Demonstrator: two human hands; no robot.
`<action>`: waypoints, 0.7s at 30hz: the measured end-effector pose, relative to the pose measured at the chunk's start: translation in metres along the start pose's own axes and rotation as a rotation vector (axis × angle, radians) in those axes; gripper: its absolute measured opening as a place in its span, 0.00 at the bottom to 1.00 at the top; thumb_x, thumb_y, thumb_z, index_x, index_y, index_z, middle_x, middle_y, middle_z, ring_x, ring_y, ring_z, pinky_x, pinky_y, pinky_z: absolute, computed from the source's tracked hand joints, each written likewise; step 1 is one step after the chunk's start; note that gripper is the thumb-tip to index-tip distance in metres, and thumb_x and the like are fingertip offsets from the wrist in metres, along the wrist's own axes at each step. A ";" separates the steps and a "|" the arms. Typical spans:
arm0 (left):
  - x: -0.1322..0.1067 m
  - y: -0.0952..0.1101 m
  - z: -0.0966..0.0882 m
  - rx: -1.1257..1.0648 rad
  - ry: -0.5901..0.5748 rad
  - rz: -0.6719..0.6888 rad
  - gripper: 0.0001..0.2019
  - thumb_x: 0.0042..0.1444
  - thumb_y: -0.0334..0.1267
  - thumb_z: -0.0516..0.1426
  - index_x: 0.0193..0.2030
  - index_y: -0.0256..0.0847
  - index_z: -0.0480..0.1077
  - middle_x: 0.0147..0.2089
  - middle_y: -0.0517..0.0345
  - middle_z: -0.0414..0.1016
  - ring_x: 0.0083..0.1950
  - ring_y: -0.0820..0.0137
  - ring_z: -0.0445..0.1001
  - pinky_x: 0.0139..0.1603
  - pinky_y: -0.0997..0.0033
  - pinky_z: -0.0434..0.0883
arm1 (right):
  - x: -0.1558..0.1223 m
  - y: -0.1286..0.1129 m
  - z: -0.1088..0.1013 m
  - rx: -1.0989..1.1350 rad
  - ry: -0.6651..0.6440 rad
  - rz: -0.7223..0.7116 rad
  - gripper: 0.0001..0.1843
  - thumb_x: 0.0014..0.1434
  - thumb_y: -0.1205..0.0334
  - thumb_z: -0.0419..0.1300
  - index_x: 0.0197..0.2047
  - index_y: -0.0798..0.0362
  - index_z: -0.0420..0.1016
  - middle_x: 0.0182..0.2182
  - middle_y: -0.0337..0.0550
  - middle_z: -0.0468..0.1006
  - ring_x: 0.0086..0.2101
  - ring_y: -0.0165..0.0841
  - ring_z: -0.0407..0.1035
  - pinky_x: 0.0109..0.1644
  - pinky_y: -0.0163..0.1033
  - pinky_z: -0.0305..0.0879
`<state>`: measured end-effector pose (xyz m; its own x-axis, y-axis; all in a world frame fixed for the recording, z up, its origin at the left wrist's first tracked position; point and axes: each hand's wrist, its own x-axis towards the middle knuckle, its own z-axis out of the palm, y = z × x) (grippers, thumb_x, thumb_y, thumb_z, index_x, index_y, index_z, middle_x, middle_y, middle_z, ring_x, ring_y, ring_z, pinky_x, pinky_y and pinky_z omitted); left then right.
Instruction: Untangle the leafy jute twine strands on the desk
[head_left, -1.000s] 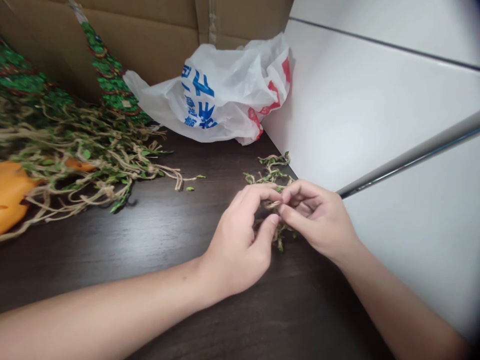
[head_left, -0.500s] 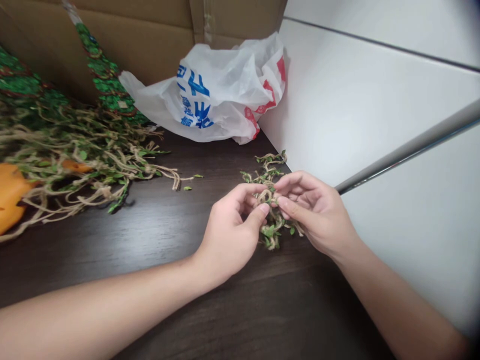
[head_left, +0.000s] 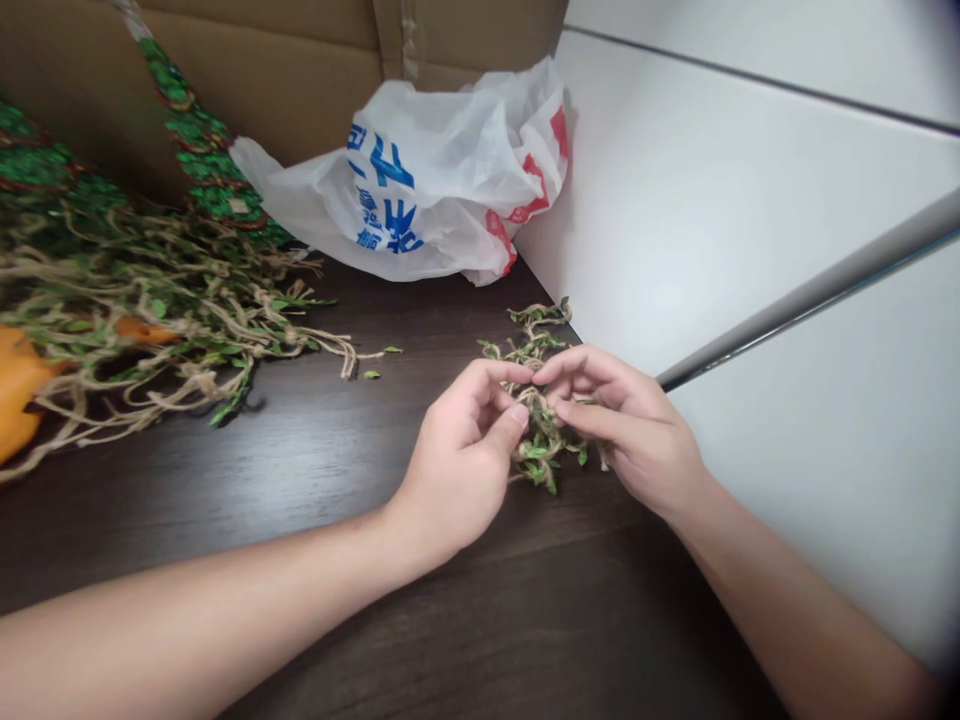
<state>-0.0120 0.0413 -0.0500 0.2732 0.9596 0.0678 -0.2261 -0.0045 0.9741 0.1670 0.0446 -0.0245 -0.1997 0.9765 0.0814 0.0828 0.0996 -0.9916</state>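
Leafy twine garland (head_left: 541, 462) lies by the right edge of the dark table (head_left: 315, 590), its far end at that edge; the left hand (head_left: 459, 450) and right hand (head_left: 639, 428) curve over its middle, index tips meeting or nearly so, each thumb narrowly apart from its index finger; whether either pinches the strand, I cannot tell; toward the table's left edge spreads a tangled pile of twine (head_left: 225, 305), with an orange object (head_left: 19, 390) beside it; along the far edge, a white plastic bag (head_left: 457, 165) sits before a cardboard box (head_left: 300, 60).
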 end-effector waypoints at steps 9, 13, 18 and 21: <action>-0.002 0.001 0.001 0.136 -0.028 0.002 0.11 0.65 0.29 0.58 0.53 0.42 0.72 0.31 0.63 0.68 0.31 0.72 0.66 0.33 0.70 0.66 | 0.002 -0.005 -0.004 -0.042 0.036 0.029 0.08 0.55 0.68 0.62 0.40 0.52 0.78 0.24 0.35 0.72 0.26 0.30 0.62 0.29 0.39 0.53; -0.003 0.002 0.001 0.153 -0.031 -0.007 0.11 0.64 0.28 0.58 0.52 0.42 0.72 0.31 0.64 0.67 0.31 0.73 0.66 0.33 0.70 0.65 | 0.003 -0.006 -0.007 -0.057 0.036 0.041 0.09 0.53 0.69 0.63 0.40 0.52 0.77 0.23 0.35 0.72 0.25 0.30 0.62 0.29 0.38 0.52; -0.004 0.002 0.000 0.186 -0.039 -0.016 0.11 0.65 0.29 0.59 0.52 0.42 0.74 0.30 0.65 0.67 0.31 0.73 0.65 0.32 0.71 0.65 | 0.003 -0.008 -0.010 -0.084 0.035 0.021 0.08 0.54 0.69 0.62 0.38 0.51 0.76 0.21 0.34 0.71 0.23 0.30 0.60 0.28 0.38 0.51; -0.003 0.003 0.000 0.185 -0.038 -0.025 0.14 0.65 0.30 0.60 0.56 0.42 0.72 0.32 0.63 0.69 0.32 0.72 0.68 0.34 0.70 0.67 | 0.002 -0.003 -0.012 -0.176 0.000 -0.013 0.05 0.58 0.68 0.61 0.39 0.51 0.76 0.24 0.34 0.69 0.25 0.30 0.60 0.30 0.39 0.54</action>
<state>-0.0130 0.0382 -0.0474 0.3122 0.9488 0.0475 -0.0443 -0.0354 0.9984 0.1784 0.0485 -0.0204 -0.2016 0.9749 0.0943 0.2494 0.1442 -0.9576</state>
